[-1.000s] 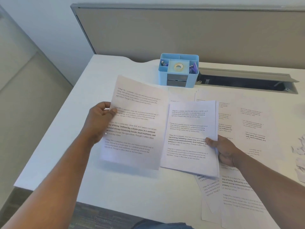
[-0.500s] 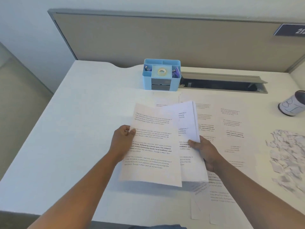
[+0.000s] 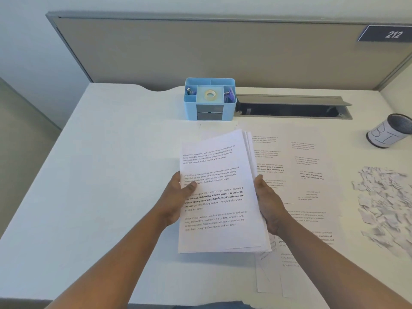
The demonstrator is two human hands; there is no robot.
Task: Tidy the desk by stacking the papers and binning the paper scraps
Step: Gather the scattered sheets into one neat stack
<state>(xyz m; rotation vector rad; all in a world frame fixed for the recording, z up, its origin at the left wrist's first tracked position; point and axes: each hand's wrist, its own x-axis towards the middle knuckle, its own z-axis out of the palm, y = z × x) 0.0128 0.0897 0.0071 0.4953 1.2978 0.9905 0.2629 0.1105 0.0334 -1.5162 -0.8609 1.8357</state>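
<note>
A stack of printed papers point(image 3: 219, 197) is lifted above the middle of the white desk point(image 3: 100, 175). My left hand point(image 3: 176, 197) grips its left edge, thumb on the top sheet. My right hand point(image 3: 268, 206) grips its right edge, fingers hidden under the stack. More printed sheets point(image 3: 307, 175) lie flat on the desk to the right and below the stack. A heap of white paper scraps point(image 3: 385, 201) lies at the right edge. A small mesh bin point(image 3: 390, 131) wrapped in a paper label stands at the far right.
A blue desk organiser point(image 3: 209, 99) with a tape roll and clips stands at the back centre. Beside it is an open grey cable tray point(image 3: 292, 107). A beige partition point(image 3: 223, 52) with a "212" sign closes the back.
My left hand has brought its sheet rightward onto the papers held by my right hand, making one stack. The view has shifted right, so the bin and scraps show.
</note>
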